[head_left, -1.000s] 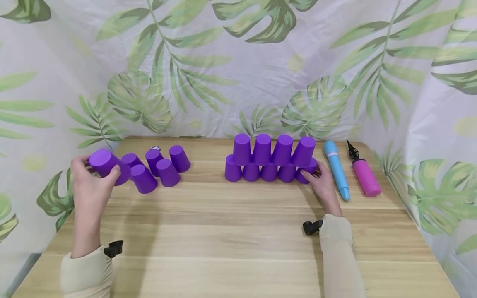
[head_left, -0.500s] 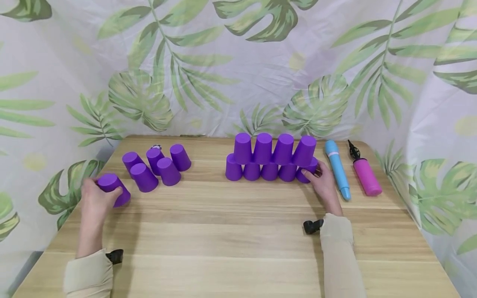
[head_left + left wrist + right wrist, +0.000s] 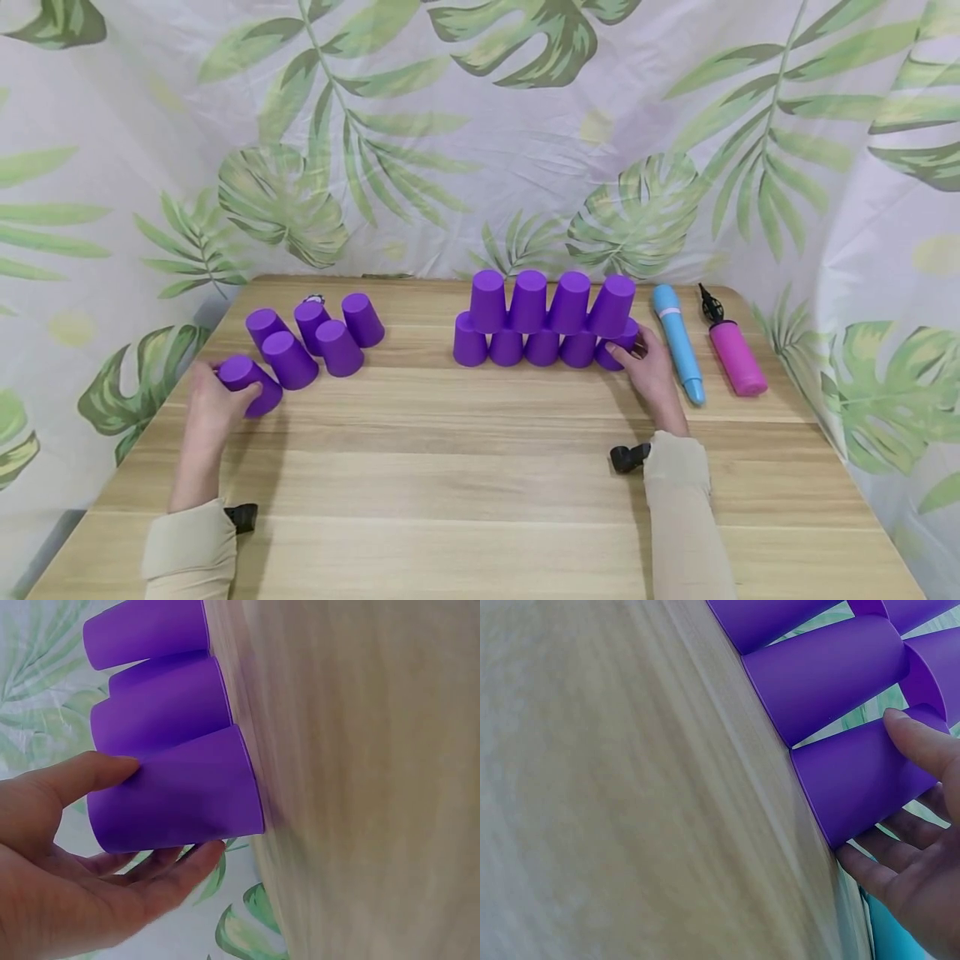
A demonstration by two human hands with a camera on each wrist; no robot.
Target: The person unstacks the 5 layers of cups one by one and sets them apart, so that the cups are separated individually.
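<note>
My left hand (image 3: 212,402) holds an upside-down purple cup (image 3: 258,395) at the left of the table, thumb on one side and fingers on the other. In the left wrist view that cup (image 3: 187,795) has its rim at the tabletop, beside other purple cups (image 3: 150,634). Several more inverted cups (image 3: 291,364) stand just behind it. Toward the right, inverted purple cups form two rows, an upper row (image 3: 529,302) bridging a lower row (image 3: 542,347). My right hand (image 3: 652,371) grips the rightmost lower cup (image 3: 866,772) between thumb and fingers.
Right of the stacked cups lie a light-blue tube-shaped pump (image 3: 678,343) and a pink hand pump (image 3: 737,354) with a black nozzle. A small patterned object (image 3: 315,298) is partly hidden behind the left cups. A leaf-print cloth (image 3: 525,167) hangs behind the wooden table (image 3: 465,483).
My left hand has lowered its cup from the air to the table, then moved it right, close to the other left cups. The right hand and the stacked cups have stayed put.
</note>
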